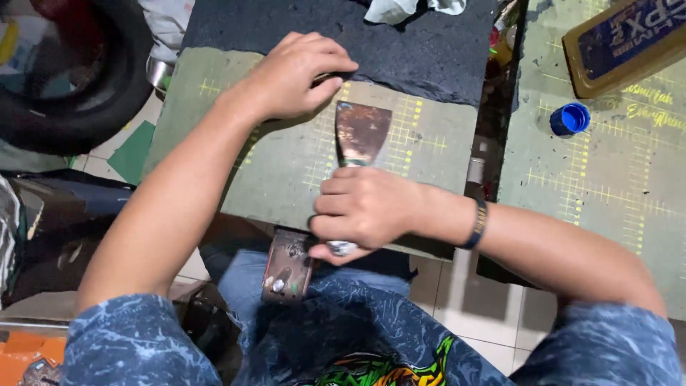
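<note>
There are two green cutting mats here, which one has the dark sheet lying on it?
The left cutting mat, under both hands. The dark sheet covers its far end; the right mat carries only a blue cap and a tin.

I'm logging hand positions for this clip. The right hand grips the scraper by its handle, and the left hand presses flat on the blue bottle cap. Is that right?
Not quite. In the head view the left hand presses on the dark sheet at its edge, not on the blue bottle cap, which lies apart on the other mat. The right hand does grip the scraper by its handle.
</note>
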